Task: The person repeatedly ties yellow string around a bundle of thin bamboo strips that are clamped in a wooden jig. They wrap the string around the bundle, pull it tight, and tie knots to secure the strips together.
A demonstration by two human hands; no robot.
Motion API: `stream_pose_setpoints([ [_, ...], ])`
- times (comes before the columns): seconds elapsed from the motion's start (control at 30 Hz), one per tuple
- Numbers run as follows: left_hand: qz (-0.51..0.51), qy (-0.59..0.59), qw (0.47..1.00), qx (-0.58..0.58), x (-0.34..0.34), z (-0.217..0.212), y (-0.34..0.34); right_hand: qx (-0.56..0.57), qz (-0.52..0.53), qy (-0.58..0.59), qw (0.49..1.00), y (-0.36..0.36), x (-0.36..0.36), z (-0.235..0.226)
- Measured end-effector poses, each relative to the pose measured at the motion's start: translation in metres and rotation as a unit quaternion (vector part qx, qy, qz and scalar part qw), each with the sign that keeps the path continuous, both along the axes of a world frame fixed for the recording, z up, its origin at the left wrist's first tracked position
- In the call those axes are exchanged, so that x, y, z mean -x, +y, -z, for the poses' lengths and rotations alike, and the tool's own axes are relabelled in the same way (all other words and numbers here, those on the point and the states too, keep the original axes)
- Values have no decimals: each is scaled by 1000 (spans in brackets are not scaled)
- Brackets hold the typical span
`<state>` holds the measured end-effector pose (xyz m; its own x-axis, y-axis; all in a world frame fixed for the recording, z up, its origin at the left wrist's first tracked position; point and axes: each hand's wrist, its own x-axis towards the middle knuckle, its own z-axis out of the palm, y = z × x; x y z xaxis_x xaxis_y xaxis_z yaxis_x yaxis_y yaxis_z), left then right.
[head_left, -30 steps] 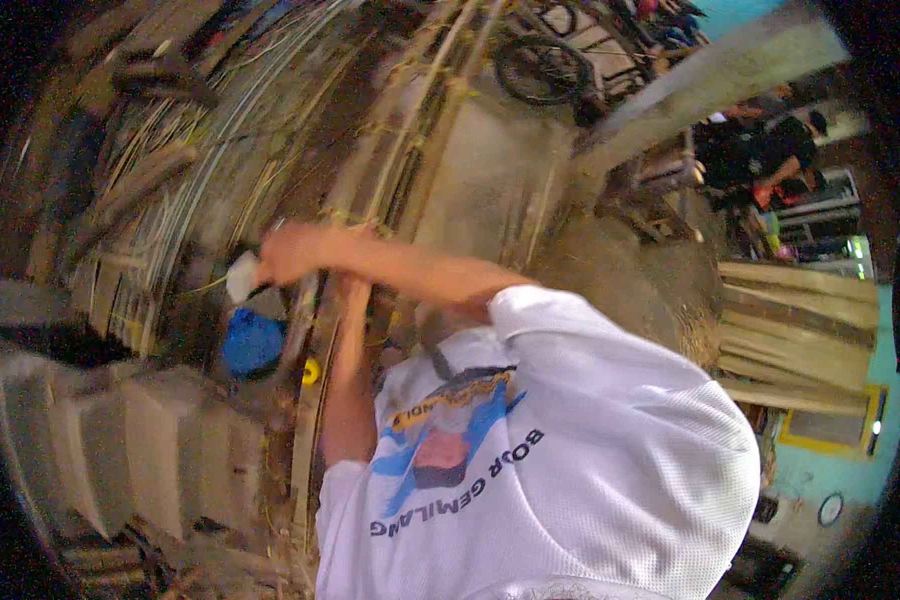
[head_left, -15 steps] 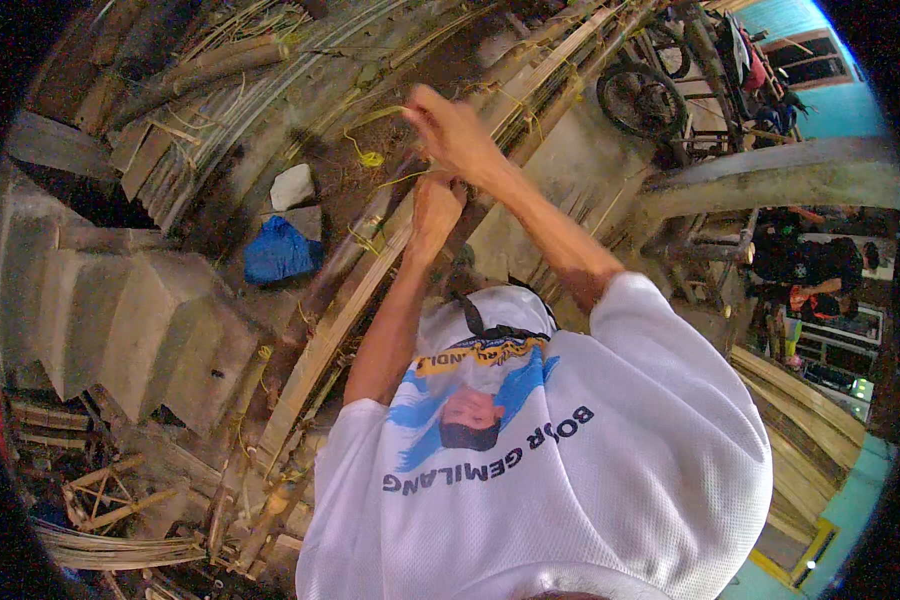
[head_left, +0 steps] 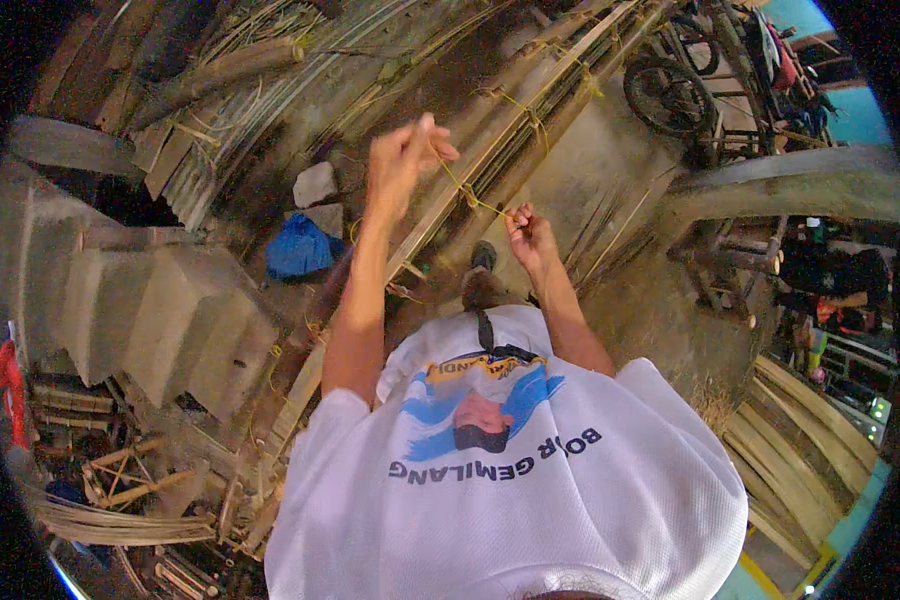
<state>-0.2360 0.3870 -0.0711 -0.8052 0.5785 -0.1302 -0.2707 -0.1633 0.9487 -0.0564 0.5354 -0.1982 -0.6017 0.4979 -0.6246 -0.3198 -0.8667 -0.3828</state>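
Note:
A thin yellow cord (head_left: 483, 204) runs taut between my two hands, across a long bundle of wooden or bamboo strips (head_left: 428, 222). My left hand (head_left: 398, 165), slightly blurred, is on the far left side of the bundle with its fingers pinched on one end of the cord. On the right side, my right hand (head_left: 530, 238) grips the other end, its fingers curled closed. The cord meets the strips between the hands, where a small loop or knot seems to sit; its exact form is too small to tell. More yellow ties (head_left: 538, 122) circle the bundle farther up.
Concrete steps (head_left: 160, 310) rise at the left, near a blue plastic bag (head_left: 298, 247) and a pale block (head_left: 315, 185). Wheels (head_left: 667, 98) stand at the far right. Flat slats (head_left: 790, 450) lean at the lower right. My shoe (head_left: 484, 255) is beside the bundle.
My hands were close together over the bundle. Now they are apart, the left moved left and the right drawn down and right, with the cord stretched between them.

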Motion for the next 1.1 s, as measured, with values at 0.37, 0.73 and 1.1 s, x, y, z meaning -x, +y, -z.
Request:
stream_pose_setpoints([
  [0.37,-163,-277,947,20,87,135,18,-192,-161,51,967,13,-18,74],
  [0.73,301,341,746,487,-44,-32,-169,100,-406,-99,903,-150,-64,30],
  [1.1,-24,273,890,365,-114,91,-185,187,-163,385,889,-177,12,-113],
])
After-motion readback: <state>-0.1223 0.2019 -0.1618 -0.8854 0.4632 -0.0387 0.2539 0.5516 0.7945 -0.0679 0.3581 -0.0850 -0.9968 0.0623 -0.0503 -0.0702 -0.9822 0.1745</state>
